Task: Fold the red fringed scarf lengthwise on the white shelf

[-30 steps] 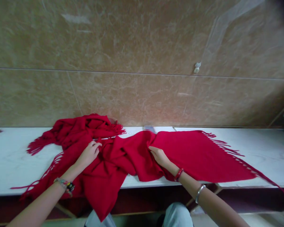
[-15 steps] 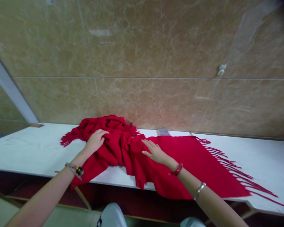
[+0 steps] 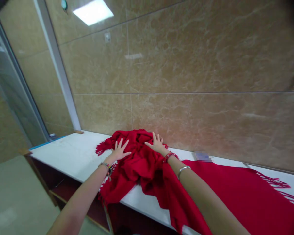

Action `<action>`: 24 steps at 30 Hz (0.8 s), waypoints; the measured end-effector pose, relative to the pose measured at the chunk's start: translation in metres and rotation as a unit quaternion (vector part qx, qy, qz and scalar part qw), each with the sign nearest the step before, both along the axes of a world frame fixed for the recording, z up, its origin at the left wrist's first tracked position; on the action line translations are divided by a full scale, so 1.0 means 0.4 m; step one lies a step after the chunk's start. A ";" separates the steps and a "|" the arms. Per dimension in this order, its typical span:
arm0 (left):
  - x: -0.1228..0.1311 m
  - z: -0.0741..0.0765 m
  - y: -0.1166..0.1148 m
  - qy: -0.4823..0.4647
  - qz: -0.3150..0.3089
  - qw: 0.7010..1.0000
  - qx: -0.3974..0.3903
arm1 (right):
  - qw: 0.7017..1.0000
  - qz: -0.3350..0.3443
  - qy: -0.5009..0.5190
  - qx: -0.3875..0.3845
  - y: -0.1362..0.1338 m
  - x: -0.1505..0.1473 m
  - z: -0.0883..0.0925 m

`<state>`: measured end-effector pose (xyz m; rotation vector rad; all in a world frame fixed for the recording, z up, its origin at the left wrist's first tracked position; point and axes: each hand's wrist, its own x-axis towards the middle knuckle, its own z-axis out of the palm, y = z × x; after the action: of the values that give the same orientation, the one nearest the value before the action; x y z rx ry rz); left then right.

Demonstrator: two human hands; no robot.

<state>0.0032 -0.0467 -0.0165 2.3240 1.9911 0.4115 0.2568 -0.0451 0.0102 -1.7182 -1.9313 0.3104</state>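
Observation:
A red fringed scarf [image 3: 147,166] lies across the white shelf top, bunched into folds at the left and spread flat at the right. On the left side of the bunched part is my left hand [image 3: 120,151], its fingers spread over the cloth. My right hand [image 3: 156,143] is at the back right of the same heap, fingers fanned out and apart. Neither hand grips the fabric. Beaded bracelets circle my left wrist; a red bracelet and a silver bangle are on my right arm. The scarf's right end runs toward the frame's right edge.
The white shelf top [image 3: 71,150] stands against a tan tiled wall [image 3: 198,65], with open dark red compartments [image 3: 68,189] below. A small blurred packet [image 3: 203,156] lies by the wall behind the scarf. A metal-framed glass panel [image 3: 14,81] is at the left.
The view has turned left, showing the shelf's left end. My right hand has moved from the scarf's middle to the back of the bunched heap. My left hand's fingers have spread.

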 end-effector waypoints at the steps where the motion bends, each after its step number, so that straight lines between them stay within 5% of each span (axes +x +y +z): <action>1: 0.003 -0.021 0.018 0.021 0.005 0.999 -0.032 | 1.000 -0.020 0.003 -0.015 0.039 -0.022 -0.011; 5: -0.023 -0.081 0.095 0.024 0.031 0.998 -0.056 | 0.999 -0.024 -0.004 -0.047 0.179 -0.080 -0.093; 10: -0.160 -0.091 0.188 0.023 0.044 0.996 -0.072 | 0.997 0.044 0.009 -0.064 0.291 -0.200 -0.178; 17: -0.371 -0.112 0.265 0.017 0.061 0.994 -0.088 | 0.992 0.086 -0.013 -0.095 0.371 -0.425 -0.174; 24: -0.488 -0.112 0.319 -0.016 -0.006 0.996 -0.087 | 0.991 0.109 -0.024 -0.073 0.399 -0.515 -0.169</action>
<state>-0.1922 0.0810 -0.0614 2.2084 1.9136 0.2615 0.0509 0.1147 -0.0574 -1.6176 -2.1848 0.5045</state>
